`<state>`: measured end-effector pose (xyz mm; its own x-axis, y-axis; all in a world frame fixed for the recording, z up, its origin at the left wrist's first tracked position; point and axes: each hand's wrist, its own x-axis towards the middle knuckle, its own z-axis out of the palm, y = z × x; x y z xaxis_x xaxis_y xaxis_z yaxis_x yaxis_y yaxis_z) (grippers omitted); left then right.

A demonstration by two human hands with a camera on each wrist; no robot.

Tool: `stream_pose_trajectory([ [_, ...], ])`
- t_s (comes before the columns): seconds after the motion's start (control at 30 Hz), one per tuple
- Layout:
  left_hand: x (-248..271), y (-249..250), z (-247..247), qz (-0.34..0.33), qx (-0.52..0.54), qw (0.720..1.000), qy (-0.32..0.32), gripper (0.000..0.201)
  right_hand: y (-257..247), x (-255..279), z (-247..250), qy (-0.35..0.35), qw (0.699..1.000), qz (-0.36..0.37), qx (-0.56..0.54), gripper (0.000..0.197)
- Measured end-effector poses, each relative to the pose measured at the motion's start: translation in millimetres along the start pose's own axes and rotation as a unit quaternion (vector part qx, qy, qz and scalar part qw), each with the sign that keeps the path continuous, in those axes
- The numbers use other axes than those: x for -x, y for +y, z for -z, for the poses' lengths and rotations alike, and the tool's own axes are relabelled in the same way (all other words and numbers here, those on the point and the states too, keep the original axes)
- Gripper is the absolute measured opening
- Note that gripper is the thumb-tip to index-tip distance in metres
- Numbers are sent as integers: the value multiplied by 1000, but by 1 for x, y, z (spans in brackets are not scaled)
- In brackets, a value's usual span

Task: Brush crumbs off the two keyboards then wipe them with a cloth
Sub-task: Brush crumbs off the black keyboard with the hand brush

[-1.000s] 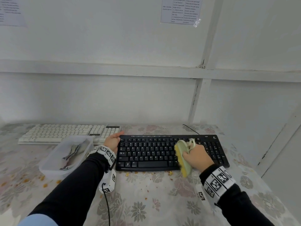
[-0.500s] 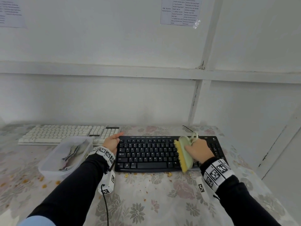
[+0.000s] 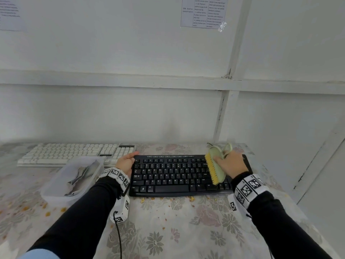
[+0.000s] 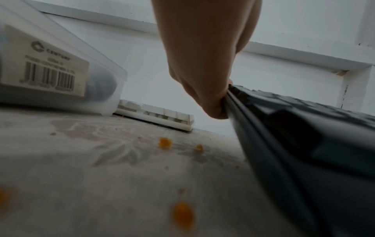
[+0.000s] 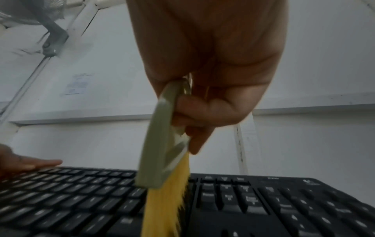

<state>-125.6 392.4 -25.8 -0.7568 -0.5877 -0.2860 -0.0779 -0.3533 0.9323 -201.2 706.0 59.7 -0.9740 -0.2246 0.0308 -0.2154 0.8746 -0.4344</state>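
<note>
The brush (image 3: 216, 166) is gripped in the right hand (image 3: 230, 163), bristles on the black keyboard (image 3: 173, 176) — near the bench's (image 3: 186, 230) back edge — whose left end is held by the left hand (image 3: 125, 163), thumb on top.

Matt black plastic on the black keyboard (image 3: 179, 174), lower middle of the frame, keycaps smooth with a faint sheen. Smooth white plastic on the white keyboard (image 3: 74, 153), left. Pale green plastic back and stiff yellow bristles on the brush (image 3: 216, 166). Frosted, translucent plastic container (image 3: 56, 191) with a paper label. Floral patterned cloth over the surface (image 3: 177, 230). Matt white painted wall (image 3: 112, 53).
</note>
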Motion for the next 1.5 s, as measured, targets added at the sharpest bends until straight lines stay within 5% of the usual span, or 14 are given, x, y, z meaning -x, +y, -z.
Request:
stream_pose_trajectory([
  [0.17, 2, 1, -1, -4, -3, 1000, -2, 42, 17, 17, -10, -87, 996, -21, 0, 35],
  [0.27, 3, 1, -1, -8, -3, 1000, -3, 42, 22, 23, -4, -130, 990, -50, -11, 17],
  [0.47, -1, 0, 1, -3, -19, 1000, -4, 43, 17, 0, 8, 27, 998, -34, -34, 41],
  [0.8, -2, 0, 1, 1, -33, 999, 4, 43, 42, 26, -14, -78, 994, -76, -22, 8],
  [0.87, -3, 0, 1, -5, -31, 1000, 3, 43, 44, 28, -7, -104, 992, -77, 7, 19],
  [1.0, -5, -2, -1, -14, -34, 999, 2, 43, 36, 17, 15, -25, 998, -50, -20, 13],
  [1.1, -5, -1, -2, -16, -35, 999, 1, 42, 31, 0, 17, 42, 994, -45, -87, 36],
  [1.37, -3, -1, -2, -13, -41, 999, 5, 43, 38, -3, 5, -7, 994, -84, -67, 34],
  [1.5, -3, -1, -2, -11, -44, 999, 6, 43, 42, 3, 12, -62, 993, -96, -25, 17],
])
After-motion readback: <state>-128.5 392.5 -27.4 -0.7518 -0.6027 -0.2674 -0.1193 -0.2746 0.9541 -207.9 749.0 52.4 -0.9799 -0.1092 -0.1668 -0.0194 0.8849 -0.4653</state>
